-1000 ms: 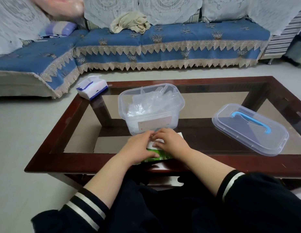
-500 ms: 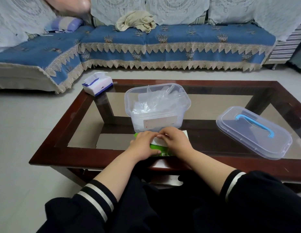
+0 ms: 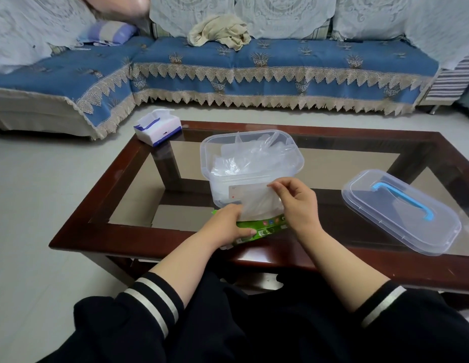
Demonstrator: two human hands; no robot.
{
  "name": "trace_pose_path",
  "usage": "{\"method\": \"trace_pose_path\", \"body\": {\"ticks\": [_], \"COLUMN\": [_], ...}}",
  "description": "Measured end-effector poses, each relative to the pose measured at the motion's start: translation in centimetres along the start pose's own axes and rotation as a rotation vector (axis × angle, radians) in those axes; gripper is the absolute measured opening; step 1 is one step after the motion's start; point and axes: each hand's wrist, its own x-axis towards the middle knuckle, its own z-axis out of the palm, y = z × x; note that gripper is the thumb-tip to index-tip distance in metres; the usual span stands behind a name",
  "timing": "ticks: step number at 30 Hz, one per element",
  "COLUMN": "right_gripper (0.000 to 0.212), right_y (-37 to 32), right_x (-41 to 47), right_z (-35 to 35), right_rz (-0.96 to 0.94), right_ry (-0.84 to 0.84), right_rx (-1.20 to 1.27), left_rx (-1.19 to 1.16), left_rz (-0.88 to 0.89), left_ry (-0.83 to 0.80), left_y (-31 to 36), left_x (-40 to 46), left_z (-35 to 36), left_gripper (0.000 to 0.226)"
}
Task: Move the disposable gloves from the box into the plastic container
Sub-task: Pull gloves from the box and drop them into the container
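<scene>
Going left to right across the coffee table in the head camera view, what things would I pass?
Tissue box → green glove box under the left hand → open plastic container with gloves inside → right hand pinching a clear glove → lid with blue handle.

Green box (image 3: pixel 262 227), clear container (image 3: pixel 250 163), blue-handled lid (image 3: pixel 401 210).
</scene>
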Motion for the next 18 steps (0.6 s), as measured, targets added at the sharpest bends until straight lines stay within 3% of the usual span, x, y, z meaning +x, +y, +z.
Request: {"method": "trace_pose_path", "body": {"ticks": [7, 10, 15, 18], "right_gripper": [0.009, 0.01, 0.01, 0.048], "right_y": [-1.0, -1.3, -1.6, -0.8], "right_x": [0.2, 0.2, 0.3, -0.5], "right_z": [0.2, 0.1, -2.2, -3.1], "right_rz": [-0.032, -0.051, -0.032, -0.013], "right_ry": [0.028, 0.004, -0.22, -0.343], "right_rx": [0.08, -0.011, -0.25, -0.538], "left_rx": [-0.01, 0.032, 0.164, 0.226], "left_rz": [-0.039, -0.005, 0.072, 0.038], "left_ry": [0.022, 0.03, -0.03, -0.024], "left_y": [-0.2, -0.2, -0.4, -0.6], "left_x": [0.2, 0.2, 0.2, 0.5], "left_z": [0.4, 0.6, 0.7, 0.8], "left_gripper": [0.057, 0.058, 0.06, 0.061]}}
